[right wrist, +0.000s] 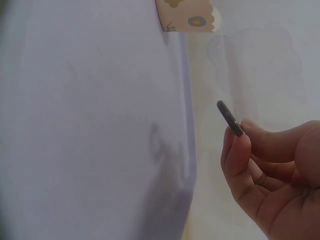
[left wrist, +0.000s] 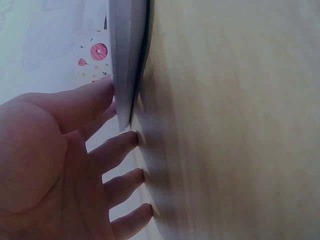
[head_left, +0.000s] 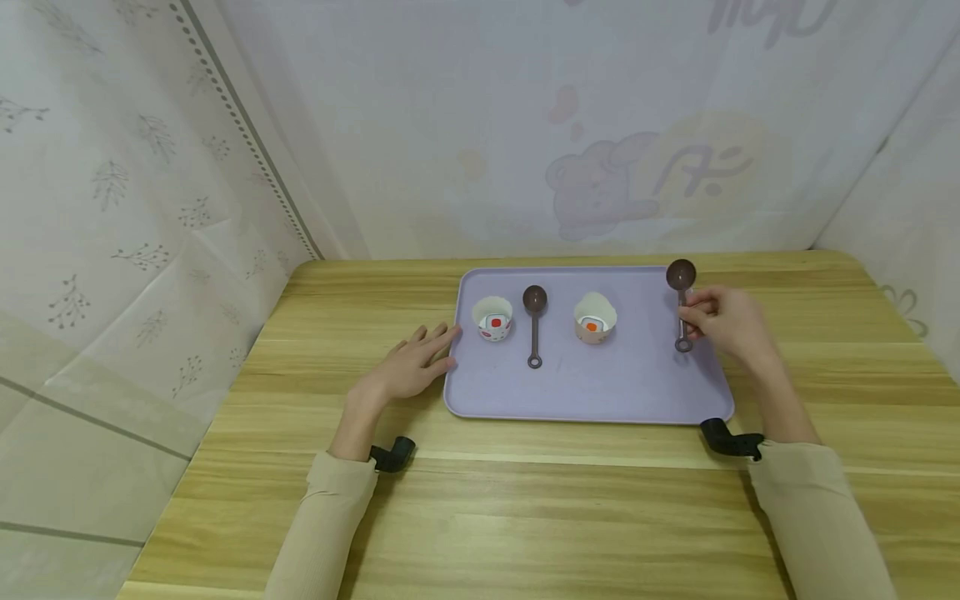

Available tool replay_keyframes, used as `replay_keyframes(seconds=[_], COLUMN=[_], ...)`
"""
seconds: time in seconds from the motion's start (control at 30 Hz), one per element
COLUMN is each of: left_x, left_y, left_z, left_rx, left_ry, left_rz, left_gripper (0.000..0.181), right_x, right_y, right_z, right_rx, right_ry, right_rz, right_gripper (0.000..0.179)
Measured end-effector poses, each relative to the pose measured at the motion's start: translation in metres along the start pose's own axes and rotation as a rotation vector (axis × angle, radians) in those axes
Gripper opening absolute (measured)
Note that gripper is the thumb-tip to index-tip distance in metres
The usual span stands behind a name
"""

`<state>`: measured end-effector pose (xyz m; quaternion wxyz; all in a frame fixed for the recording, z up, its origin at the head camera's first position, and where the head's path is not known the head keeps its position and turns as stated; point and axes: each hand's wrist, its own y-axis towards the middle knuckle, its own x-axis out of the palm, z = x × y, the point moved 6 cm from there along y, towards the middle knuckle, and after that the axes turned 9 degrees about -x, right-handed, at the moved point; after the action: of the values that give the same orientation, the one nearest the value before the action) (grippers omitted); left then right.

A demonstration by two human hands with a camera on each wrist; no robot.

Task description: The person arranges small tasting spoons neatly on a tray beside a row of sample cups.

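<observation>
Between thumb and fingertips, my right hand (head_left: 735,325) pinches the handle of a brown scoop-like measuring spoon (head_left: 681,274), bowl toward the back, over the right side of a lilac tray (head_left: 592,387). The right wrist view shows the handle's end (right wrist: 229,118) raised above the tray, whose surface carries a shadow. My left hand (head_left: 405,367) is at the tray's left edge, fingers spread, thumb at the rim and other fingertips on the table. A second brown measuring spoon (head_left: 535,329) lies on the tray between two paper baking cups, a donut-patterned one (head_left: 493,332) and a beige one (head_left: 592,336).
Inside the left cup is a small item with a red mark (head_left: 496,322); the right cup holds one with an orange mark (head_left: 592,327). Beneath the tray is a wooden table (head_left: 525,517). Pale printed curtains (head_left: 420,125) hang behind and at the sides.
</observation>
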<state>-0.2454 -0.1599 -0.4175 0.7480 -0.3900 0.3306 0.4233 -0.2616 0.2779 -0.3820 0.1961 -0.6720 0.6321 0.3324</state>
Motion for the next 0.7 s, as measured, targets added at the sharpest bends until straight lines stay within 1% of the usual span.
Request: replay_keyframes(seconds=[0.13, 0.27, 0.43, 0.6, 0.7], left_x=[-0.001, -0.001, 0.0, -0.001, -0.001], left_y=[0.0, 0.001, 0.001, -0.001, -0.001], left_z=[0.0, 0.0, 0.0, 0.001, 0.001], left_rx=[-0.001, -0.002, -0.004, -0.007, -0.008], left_ry=[-0.001, 0.0, 0.0, -0.012, -0.013], left_rz=[0.0, 0.002, -0.001, -0.003, -0.004], left_gripper=[0.059, 0.059, 0.059, 0.059, 0.059], right_x=[0.006, 0.012, 0.019, 0.024, 0.026], right_y=[0.002, 0.003, 0.005, 0.006, 0.006], right_z=[-0.002, -0.003, -0.003, -0.005, -0.005], right_rx=[-0.008, 0.009, 0.019, 0.006, -0.004], right_ry=[0.007, 0.023, 0.008, 0.008, -0.014], right_rz=[-0.011, -0.028, -0.055, -0.087, -0.107], right_gripper=[0.025, 0.026, 0.026, 0.026, 0.025])
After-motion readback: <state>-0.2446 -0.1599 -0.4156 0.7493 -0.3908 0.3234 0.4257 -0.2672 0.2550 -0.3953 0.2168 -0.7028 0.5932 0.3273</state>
